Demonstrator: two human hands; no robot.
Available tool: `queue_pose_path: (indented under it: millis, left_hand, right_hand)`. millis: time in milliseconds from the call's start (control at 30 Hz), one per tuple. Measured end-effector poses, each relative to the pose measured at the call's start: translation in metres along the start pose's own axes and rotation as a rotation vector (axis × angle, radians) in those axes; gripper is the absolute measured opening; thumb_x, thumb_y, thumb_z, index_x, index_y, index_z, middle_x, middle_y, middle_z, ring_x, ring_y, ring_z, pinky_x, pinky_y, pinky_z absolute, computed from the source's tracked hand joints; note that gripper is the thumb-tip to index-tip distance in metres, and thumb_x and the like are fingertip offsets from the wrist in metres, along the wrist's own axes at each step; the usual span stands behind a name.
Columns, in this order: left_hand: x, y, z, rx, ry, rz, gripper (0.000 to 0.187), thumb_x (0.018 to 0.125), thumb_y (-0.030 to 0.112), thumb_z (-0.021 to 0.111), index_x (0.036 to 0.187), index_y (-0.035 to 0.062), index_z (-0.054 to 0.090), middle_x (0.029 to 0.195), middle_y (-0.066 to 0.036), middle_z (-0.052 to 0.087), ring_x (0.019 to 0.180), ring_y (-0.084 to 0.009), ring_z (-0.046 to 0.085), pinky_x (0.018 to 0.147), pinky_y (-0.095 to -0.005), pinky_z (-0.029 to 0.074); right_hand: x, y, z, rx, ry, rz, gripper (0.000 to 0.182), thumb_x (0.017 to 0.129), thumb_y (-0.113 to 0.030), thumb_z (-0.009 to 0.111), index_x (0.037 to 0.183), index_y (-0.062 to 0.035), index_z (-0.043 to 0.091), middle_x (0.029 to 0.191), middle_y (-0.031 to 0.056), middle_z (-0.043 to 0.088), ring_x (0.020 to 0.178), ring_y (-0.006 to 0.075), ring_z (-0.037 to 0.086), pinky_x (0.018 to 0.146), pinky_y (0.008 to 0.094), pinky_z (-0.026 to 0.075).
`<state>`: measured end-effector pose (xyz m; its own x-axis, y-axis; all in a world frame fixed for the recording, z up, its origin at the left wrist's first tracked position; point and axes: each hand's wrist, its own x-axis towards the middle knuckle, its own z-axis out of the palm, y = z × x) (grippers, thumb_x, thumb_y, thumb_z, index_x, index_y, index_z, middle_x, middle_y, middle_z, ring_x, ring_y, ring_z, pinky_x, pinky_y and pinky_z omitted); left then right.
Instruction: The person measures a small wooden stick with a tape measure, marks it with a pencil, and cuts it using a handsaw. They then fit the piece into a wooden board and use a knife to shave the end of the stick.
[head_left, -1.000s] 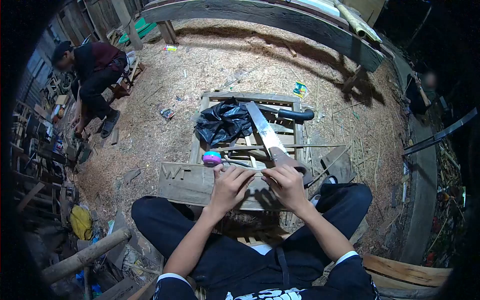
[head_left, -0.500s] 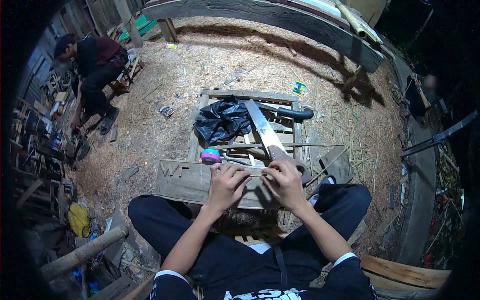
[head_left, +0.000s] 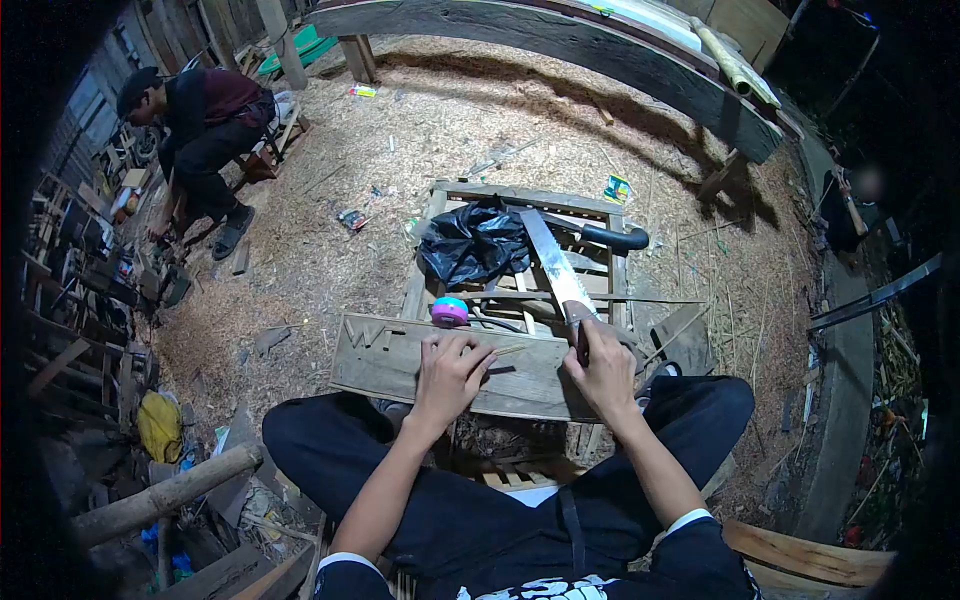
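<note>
My left hand rests on a wooden board with its fingers closed on a thin wooden stick, whose end points right. To the right, my right hand is wrapped round the dark handle of a handsaw. The saw's bright blade reaches away from me across a slatted wooden frame. Several short wood pieces lie at the board's left end. Just behind the board sits a small pink and blue round object.
A black plastic bag and a tool with a black curved handle lie on the slatted frame. A heavy timber beam stands at the back. Another person bends low at the left. Wood shavings cover the ground.
My right hand has let go of the stick and moved right and down onto the saw handle. My left hand still holds the stick. The view has shifted slightly.
</note>
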<state>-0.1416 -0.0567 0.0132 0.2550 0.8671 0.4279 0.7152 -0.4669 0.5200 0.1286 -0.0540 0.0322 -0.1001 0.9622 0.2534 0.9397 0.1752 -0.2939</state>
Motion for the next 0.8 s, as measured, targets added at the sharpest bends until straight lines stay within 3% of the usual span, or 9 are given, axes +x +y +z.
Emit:
queue_pose_path:
  millis: [33,67,100,233,333,433,467,567,800]
  left_hand:
    - [0.004,0.001,0.002,-0.008,0.017,0.04,0.02,0.091,0.02,0.078,0.11,0.0117,0.079,0.099,-0.006,0.067,0.097,-0.0245,0.063,0.094,-0.0425,0.04]
    - [0.007,0.002,0.004,-0.009,0.016,0.048,0.02,0.091,0.02,0.078,0.11,0.0117,0.079,0.099,-0.006,0.067,0.097,-0.0245,0.063,0.094,-0.0425,0.04]
    - [0.01,0.004,0.007,-0.044,0.005,0.061,0.021,0.091,0.019,0.078,0.111,0.0123,0.079,0.098,-0.006,0.068,0.096,-0.0247,0.063,0.093,-0.0417,0.04]
    - [0.019,0.02,0.021,-0.091,-0.089,0.093,0.024,0.09,0.016,0.077,0.115,0.013,0.078,0.099,-0.006,0.067,0.101,-0.0248,0.064,0.092,-0.0413,0.043]
    - [0.028,0.035,0.042,-0.13,-0.121,0.138,0.026,0.09,0.015,0.077,0.115,0.0125,0.078,0.101,-0.007,0.067,0.099,-0.0255,0.064,0.091,-0.0419,0.043]
    - [0.041,0.054,0.073,-0.181,-0.142,0.193,0.024,0.089,0.015,0.078,0.113,0.0108,0.078,0.102,-0.008,0.067,0.098,-0.026,0.063,0.091,-0.0415,0.043]
    - [0.043,0.061,0.084,-0.198,-0.151,0.21,0.022,0.089,0.015,0.079,0.111,0.0093,0.077,0.102,-0.007,0.067,0.097,-0.0263,0.062,0.09,-0.0412,0.042]
    - [0.056,0.093,0.112,-0.271,-0.181,0.226,0.021,0.09,0.013,0.078,0.11,0.0072,0.077,0.104,-0.009,0.067,0.101,-0.0275,0.061,0.091,-0.0415,0.043]
    - [0.066,0.128,0.161,-0.301,-0.205,0.235,0.022,0.09,0.011,0.077,0.112,0.008,0.077,0.107,-0.011,0.065,0.107,-0.0289,0.06,0.095,-0.0423,0.042]
  right_hand:
    - [0.002,0.0,-0.002,0.048,-0.013,0.022,0.054,0.09,-0.021,0.073,0.139,-0.0016,0.062,0.109,0.0227,0.072,0.093,0.0413,0.071,0.081,0.0501,0.057]
    - [-0.001,0.01,0.005,0.057,0.086,-0.089,0.065,0.084,-0.02,0.076,0.144,-0.0021,0.058,0.1,0.0203,0.072,0.084,0.0386,0.072,0.071,0.0488,0.057]
    - [-0.001,0.008,0.001,0.056,0.09,-0.083,0.065,0.084,-0.02,0.076,0.144,-0.0021,0.058,0.1,0.0203,0.072,0.084,0.0386,0.072,0.071,0.0488,0.057]
    - [-0.014,-0.004,-0.035,0.288,0.131,0.166,0.052,0.085,-0.014,0.074,0.135,-0.0014,0.068,0.1,0.0233,0.076,0.084,0.0345,0.076,0.077,0.0439,0.059]
    - [-0.041,0.006,-0.046,0.537,0.232,0.453,0.042,0.085,-0.006,0.072,0.126,-0.0004,0.073,0.098,0.0233,0.077,0.083,0.0236,0.078,0.076,0.0362,0.058]
    - [-0.071,0.001,-0.064,0.765,0.314,0.635,0.038,0.09,-0.01,0.077,0.124,0.0056,0.072,0.099,0.0144,0.079,0.086,0.0131,0.073,0.076,0.0302,0.058]
    - [-0.082,0.004,-0.06,0.793,0.405,0.588,0.038,0.093,-0.01,0.079,0.126,0.0074,0.07,0.099,0.0092,0.078,0.088,0.0103,0.07,0.076,0.0282,0.057]
    - [-0.108,0.012,-0.066,0.9,0.386,0.798,0.037,0.094,-0.008,0.079,0.126,0.0082,0.069,0.1,0.008,0.077,0.086,0.0087,0.069,0.074,0.0255,0.056]
    - [-0.146,0.021,-0.059,0.948,0.484,0.811,0.035,0.099,-0.009,0.074,0.129,0.007,0.063,0.102,0.008,0.074,0.084,0.0098,0.069,0.072,0.0248,0.054]
